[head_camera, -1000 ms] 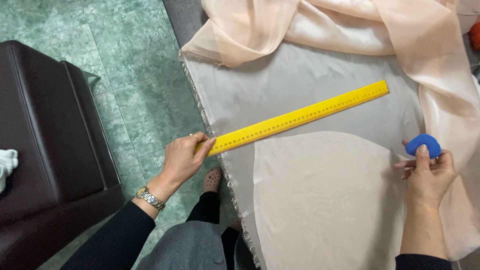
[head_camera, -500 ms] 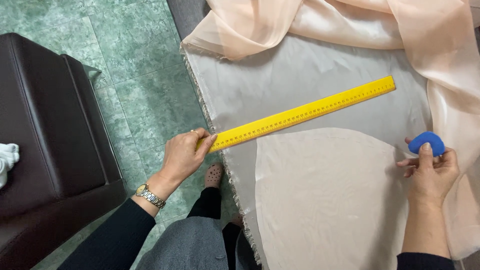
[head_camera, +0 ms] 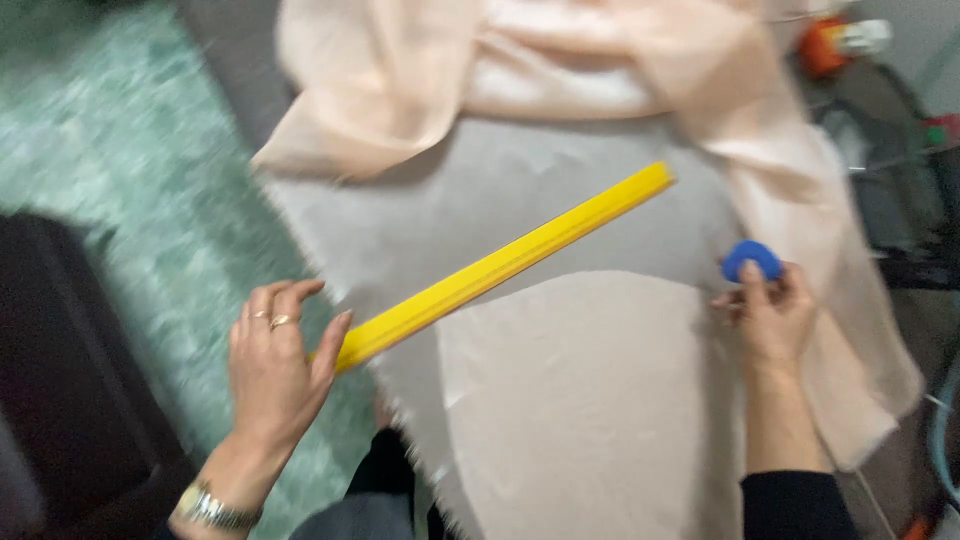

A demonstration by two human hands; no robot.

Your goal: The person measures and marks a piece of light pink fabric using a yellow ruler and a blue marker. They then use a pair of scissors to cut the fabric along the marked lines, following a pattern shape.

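Note:
A long yellow ruler (head_camera: 500,265) lies slanted across pale peach fabric (head_camera: 560,400) spread flat on a table. My left hand (head_camera: 275,370) grips the ruler's near end at the fabric's frayed left edge, fingers curled over it. My right hand (head_camera: 770,315) rests on the fabric at the right and pinches a small blue piece of chalk (head_camera: 751,258). A lighter curved pattern piece (head_camera: 590,420) lies on the fabric between my hands. The picture is blurred by motion.
Bunched peach fabric (head_camera: 520,70) is heaped at the far side. A dark brown seat (head_camera: 60,380) stands at the left on green patterned floor (head_camera: 120,130). Dark objects and an orange item (head_camera: 825,45) sit at the right.
The view has swung to the right and blurred. My left hand's fingers have lifted and spread more over the ruler's end. My right hand still holds the chalk.

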